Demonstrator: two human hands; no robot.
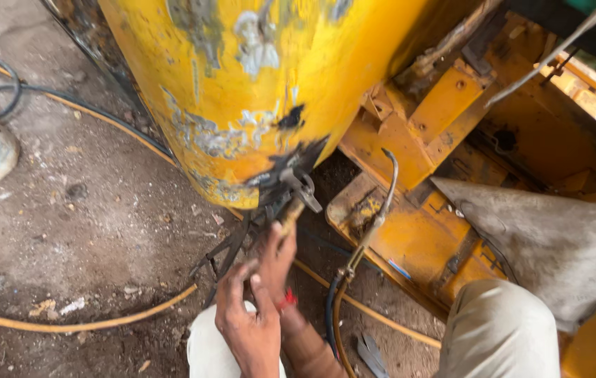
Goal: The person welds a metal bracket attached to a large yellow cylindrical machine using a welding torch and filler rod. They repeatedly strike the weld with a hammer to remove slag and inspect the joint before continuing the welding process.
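- Both hands sit low in view: the left hand [247, 322] is curled shut on a thin dark tool [226, 253].
- Just beyond, the right hand [276, 257] grips a brass-coloured fitting [291, 212].
- That fitting meets the scorched bottom edge of a big yellow tank [256, 91].
- Beside it, a bent torch pipe [375, 217] rests on the yellow frame [424, 133].
- Yellow hose [74, 323] trails over the dirt ground [95, 217].

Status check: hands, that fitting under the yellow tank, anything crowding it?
Both hands low under yellow tank. Right hand touching the fitting; left hand just below. Torch and hoses alongside.
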